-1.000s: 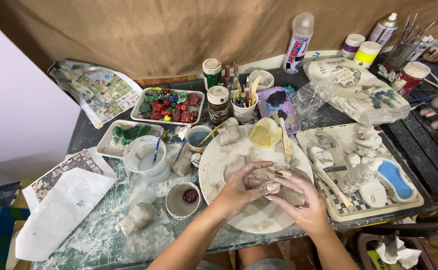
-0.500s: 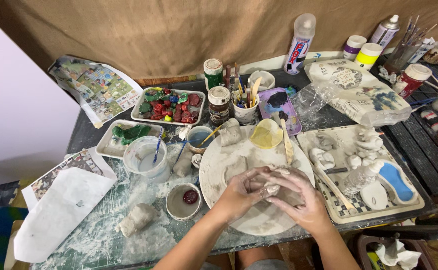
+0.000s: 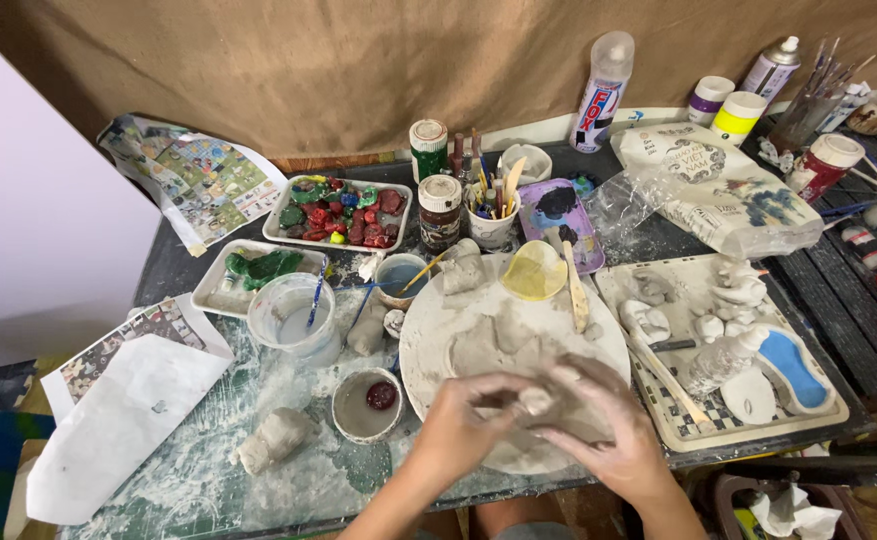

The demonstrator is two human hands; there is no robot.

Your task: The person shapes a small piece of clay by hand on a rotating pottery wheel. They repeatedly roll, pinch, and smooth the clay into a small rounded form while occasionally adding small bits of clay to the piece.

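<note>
Both hands meet over the near part of a round clay-smeared board. My left hand and my right hand are curled around a small lump of grey clay, fingers pressing it from both sides. Flattened clay pieces lie on the board behind the hands. A yellow sponge and a wooden modelling stick rest at the board's far edge.
A small bowl with a red blob and a clay lump sit to the left. A clear water cup, trays of painted pieces, jars, brushes, a spray can and a tray of clay figures crowd the table.
Both hands have shifted slightly while kneading the clay lump; the fingers have closed more tightly around it. Nothing else on the table moved.
</note>
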